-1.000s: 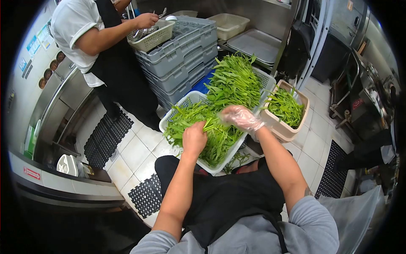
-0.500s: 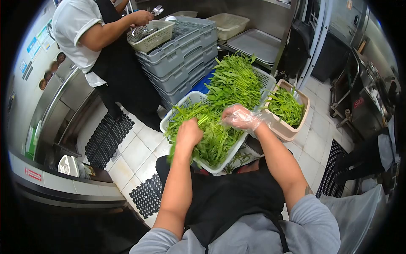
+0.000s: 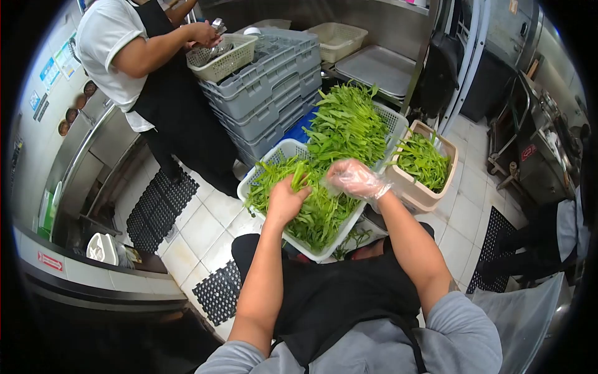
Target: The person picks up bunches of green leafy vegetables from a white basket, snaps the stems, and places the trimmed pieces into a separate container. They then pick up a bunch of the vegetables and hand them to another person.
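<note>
My bare left hand (image 3: 286, 201) is closed around a small bunch of leafy greens (image 3: 300, 174), long green stems resembling water spinach. It is over the near white basket (image 3: 249, 181), which is heaped with loose greens (image 3: 324, 218). Just to the right, my right hand (image 3: 354, 176) wears a clear plastic glove. Its fingers curl together above the greens, and whatever they pinch is hidden. Behind both hands, a second basket (image 3: 393, 124) carries a tall pile of greens (image 3: 349, 124). A beige bin (image 3: 423, 201) at the right contains shorter pieces of greens (image 3: 425, 161).
A co-worker in a black apron (image 3: 180, 124) stands at the left, handling cutlery over a cream basket (image 3: 215, 70). That basket rests on stacked grey crates (image 3: 261, 103). Black perforated mats (image 3: 162, 206) lie on the tiled floor. Another person's dark trousers (image 3: 529, 243) show at right.
My left hand has turned and lifted slightly, bringing the held stems into view. My right hand has shifted only slightly. The co-worker's hand has lowered toward the cutlery basket.
</note>
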Tool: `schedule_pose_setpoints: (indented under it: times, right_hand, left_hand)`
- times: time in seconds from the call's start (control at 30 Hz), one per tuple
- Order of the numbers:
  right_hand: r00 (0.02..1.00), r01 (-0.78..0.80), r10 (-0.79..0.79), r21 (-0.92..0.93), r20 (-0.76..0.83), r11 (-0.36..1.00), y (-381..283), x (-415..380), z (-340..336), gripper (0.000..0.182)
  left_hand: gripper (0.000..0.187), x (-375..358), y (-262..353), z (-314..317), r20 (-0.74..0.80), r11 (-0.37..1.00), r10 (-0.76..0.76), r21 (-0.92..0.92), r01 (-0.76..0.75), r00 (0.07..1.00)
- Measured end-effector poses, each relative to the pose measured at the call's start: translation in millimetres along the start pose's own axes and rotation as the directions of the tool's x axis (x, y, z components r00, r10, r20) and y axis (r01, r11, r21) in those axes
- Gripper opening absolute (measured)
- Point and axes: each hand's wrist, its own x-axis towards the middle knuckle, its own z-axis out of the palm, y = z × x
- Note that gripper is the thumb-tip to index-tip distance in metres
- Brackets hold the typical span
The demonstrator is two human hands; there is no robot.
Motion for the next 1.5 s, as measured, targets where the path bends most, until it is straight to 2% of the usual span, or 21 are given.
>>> schedule_pose_setpoints:
  times: [0.03, 0.13, 0.17, 0.27, 0.3, 0.33, 0.4, 0.5, 0.53, 0.6, 0.67, 0.73, 0.8, 0.93, 0.97, 1.0, 1.07, 1.17, 1.4, 1.43, 1.5]
  right_hand:
    - [1.000, -0.007, 0.008, 0.089, -0.001, 0.996, -3, 2, 4, 0.026]
    - [0.994, 0.075, -0.059, 0.196, -0.088, 0.978, -23, 6, 13, 0.031]
    - [0.962, 0.209, -0.198, 0.036, -0.189, 0.977, -8, 14, 16, 0.034]
    - [0.967, -0.075, 0.072, -0.001, -0.244, 0.997, 5, 8, 24, 0.038]
    - [0.958, -0.099, 0.154, 0.224, -0.242, 0.970, 7, 0, 41, 0.041]
    - [0.961, 0.016, 0.019, 0.123, -0.277, 0.992, 24, -3, 61, 0.043]
    - [0.953, 0.124, -0.041, 0.260, -0.302, 0.957, 37, -11, 103, 0.041]
    - [0.999, 0.036, -0.042, -0.380, -0.006, 0.924, 33, -22, 114, 0.040]
    - [0.995, 0.074, -0.095, -0.362, -0.039, 0.929, 41, -24, 119, 0.039]
    - [0.975, 0.155, -0.198, -0.329, -0.103, 0.932, 66, -29, 125, 0.040]
    - [0.960, -0.111, 0.009, -0.351, -0.281, 0.930, 72, -33, 107, 0.038]
    - [0.817, -0.347, 0.158, -0.254, -0.555, 0.903, 81, -36, 95, 0.037]
    - [0.834, -0.507, 0.344, -0.354, -0.431, 0.786, 76, -27, 94, 0.035]
    - [0.751, -0.660, 0.585, -0.367, -0.306, 0.656, 79, -1, 113, 0.032]
    - [0.772, -0.635, 0.572, -0.361, -0.277, 0.683, 84, -1, 114, 0.049]
    - [0.777, -0.630, 0.563, -0.341, -0.282, 0.698, 89, -1, 115, 0.044]
    - [0.785, -0.618, 0.547, -0.305, -0.289, 0.725, 79, -4, 110, 0.035]
    - [0.799, -0.469, 0.338, -0.165, -0.498, 0.867, 62, -21, 115, 0.038]
    - [0.824, -0.225, 0.257, 0.126, -0.505, 0.966, 37, -12, 105, 0.027]
    - [0.853, -0.223, 0.350, 0.336, -0.386, 0.915, 26, -12, 96, 0.030]
    - [0.889, -0.170, 0.267, 0.274, -0.371, 0.947, 15, -15, 78, 0.032]
  left_hand:
    - [0.038, -4, 15, 2, 0.011, 0.995, 0.090, 0.050, -0.090, 0.996]
    - [0.038, 3, 23, 8, 0.057, 0.985, -0.080, 0.159, 0.070, 0.995]
    - [0.032, 2, 25, 4, 0.013, 0.987, -0.095, 0.131, 0.092, 0.995]
    - [0.022, 2, -4, -3, -0.122, 0.980, -0.050, -0.197, 0.025, 0.991]
    - [0.020, 1, -8, -7, -0.056, 0.915, -0.140, -0.390, 0.108, 0.988]
    - [0.020, 0, -11, -12, -0.029, 0.872, -0.127, -0.480, 0.098, 0.991]
    - [0.021, -2, -18, -22, 0.018, 0.761, -0.094, -0.643, 0.084, 0.995]
    - [0.023, -10, -12, -35, -0.043, 0.591, -0.055, -0.806, -0.002, 0.998]
    - [0.023, -10, -10, -40, -0.081, 0.534, -0.032, -0.844, -0.051, 0.996]
    - [0.026, -9, -20, -51, -0.181, 0.601, 0.010, -0.785, -0.150, 0.984]
    - [0.028, -13, -22, -59, -0.254, 0.568, 0.050, -0.789, -0.236, 0.966]
    - [0.029, -16, -23, -59, -0.291, 0.569, 0.005, -0.786, -0.242, 0.957]
    - [0.030, -19, -29, -56, -0.257, 0.539, -0.014, -0.816, -0.209, 0.966]
    - [0.027, -19, -29, -28, -0.220, 0.833, -0.114, -0.552, -0.027, 0.969]
    - [0.021, -20, -27, -19, -0.229, 0.854, -0.160, -0.519, 0.019, 0.960]
    - [0.020, -25, -26, -19, -0.141, 0.882, -0.245, -0.443, 0.160, 0.959]
    - [0.018, -30, -25, -8, -0.119, 0.903, -0.196, -0.409, 0.132, 0.973]
    - [0.022, -32, -34, 2, -0.017, 0.932, -0.234, -0.290, 0.219, 0.972]
    - [0.032, -29, -10, 31, 0.044, 0.981, -0.177, 0.095, 0.172, 0.983]
    - [0.033, -27, -19, 36, 0.023, 0.984, -0.174, 0.047, 0.172, 0.985]
    - [0.032, -23, -30, 36, 0.002, 0.989, -0.146, -0.003, 0.146, 0.989]
